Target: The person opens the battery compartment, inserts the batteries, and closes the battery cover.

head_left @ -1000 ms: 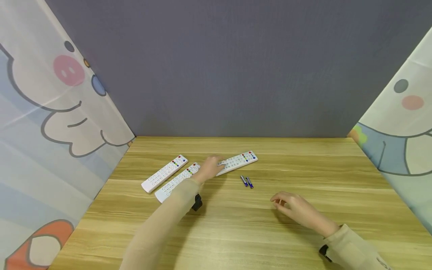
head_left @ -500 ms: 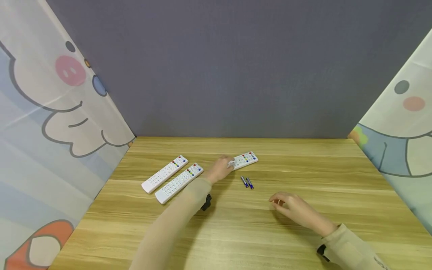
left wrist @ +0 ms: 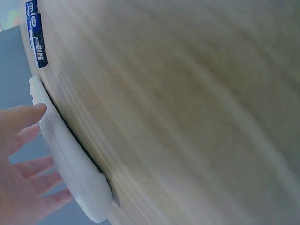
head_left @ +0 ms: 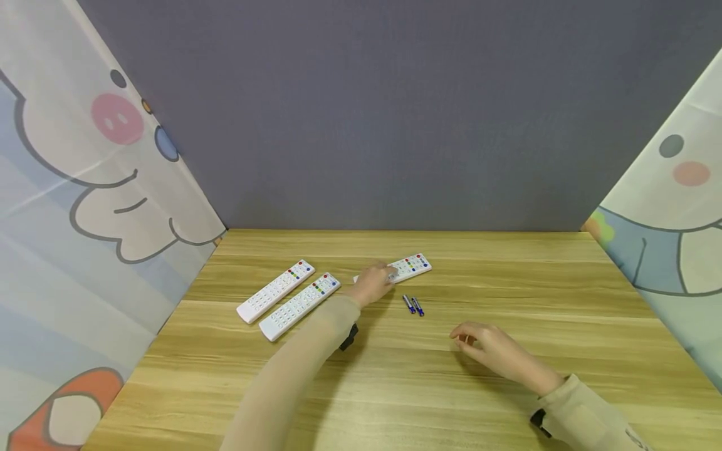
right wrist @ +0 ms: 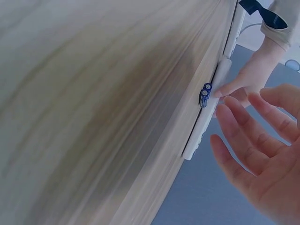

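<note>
A white remote control (head_left: 410, 267) with coloured buttons lies face up towards the back of the table. My left hand (head_left: 372, 283) reaches over its left part. In the left wrist view, the thumb tip meets the near edge of this remote (left wrist: 70, 159), while spread fingers (left wrist: 42, 182) reach its far side. Just in front of the remote, two blue and silver AAA batteries (head_left: 413, 305) lie side by side. My right hand (head_left: 489, 347) is to the right of the batteries, fingers loosely bent with nothing in them; the right wrist view shows this hand (right wrist: 267, 150) with relaxed, parted fingers.
Two more white remotes lie at the left, one outer (head_left: 275, 291) and one inner (head_left: 299, 307), roughly parallel and angled. A grey panel (head_left: 395, 125) rises behind the wooden table (head_left: 406, 388). Cartoon-printed curtains (head_left: 68, 250) flank both sides.
My left hand has moved right along the back remote, uncovering the inner left remote and, lately, the back remote's left end. Remotes, batteries and my right hand look nearly unmoved.
</note>
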`<state>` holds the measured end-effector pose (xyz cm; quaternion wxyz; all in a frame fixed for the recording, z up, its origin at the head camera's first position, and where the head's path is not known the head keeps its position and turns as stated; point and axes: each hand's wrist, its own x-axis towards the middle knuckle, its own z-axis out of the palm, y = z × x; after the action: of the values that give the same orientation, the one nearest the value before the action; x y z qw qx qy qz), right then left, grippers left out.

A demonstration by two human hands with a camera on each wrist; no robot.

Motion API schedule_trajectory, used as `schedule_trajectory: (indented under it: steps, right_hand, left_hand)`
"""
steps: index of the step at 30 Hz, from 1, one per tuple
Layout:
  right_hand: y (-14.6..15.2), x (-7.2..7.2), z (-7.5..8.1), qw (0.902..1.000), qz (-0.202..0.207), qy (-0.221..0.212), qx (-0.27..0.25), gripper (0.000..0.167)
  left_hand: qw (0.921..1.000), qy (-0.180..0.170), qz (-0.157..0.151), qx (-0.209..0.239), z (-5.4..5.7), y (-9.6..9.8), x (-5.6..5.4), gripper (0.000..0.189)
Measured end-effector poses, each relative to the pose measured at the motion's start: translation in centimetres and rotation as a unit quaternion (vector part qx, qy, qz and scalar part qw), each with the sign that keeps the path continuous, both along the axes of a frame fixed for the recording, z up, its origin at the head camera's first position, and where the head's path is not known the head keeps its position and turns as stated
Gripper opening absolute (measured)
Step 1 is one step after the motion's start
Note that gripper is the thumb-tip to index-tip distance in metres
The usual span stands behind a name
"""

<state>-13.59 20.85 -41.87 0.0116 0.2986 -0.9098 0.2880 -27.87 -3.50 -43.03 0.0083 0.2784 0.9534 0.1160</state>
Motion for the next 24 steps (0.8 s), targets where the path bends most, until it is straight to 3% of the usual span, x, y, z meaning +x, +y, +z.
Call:
schedule_trajectory:
  steps: [5, 15, 21, 24]
  right_hand:
    - [-0.1, 0.0, 0.0, 1.0000, 0.005, 0.000, -0.001, 0.015]
    - [0.1, 0.1, 0.1, 1.0000, 0.006, 0.000, -0.005, 0.014]
    - [0.0, 0.2, 0.1, 0.9999, 0.008, 0.004, -0.007, 0.014]
    - [0.1, 0.3, 0.1, 1.0000, 0.006, 0.004, -0.006, 0.014]
  left_hand:
    - [1.0000, 0.003, 0.001, -0.005, -0.1, 0.1, -0.2, 0.040]
    - [0.9996, -0.027, -0.002, -0.008, 0.3, 0.0, -0.4, 0.039]
    - [0.9913, -0.112, 0.032, 0.061, 1.0, -0.4, -0.1, 0.039]
    - [0.9867, -0.130, 0.046, 0.086, 1.1, -0.6, 0.0, 0.040]
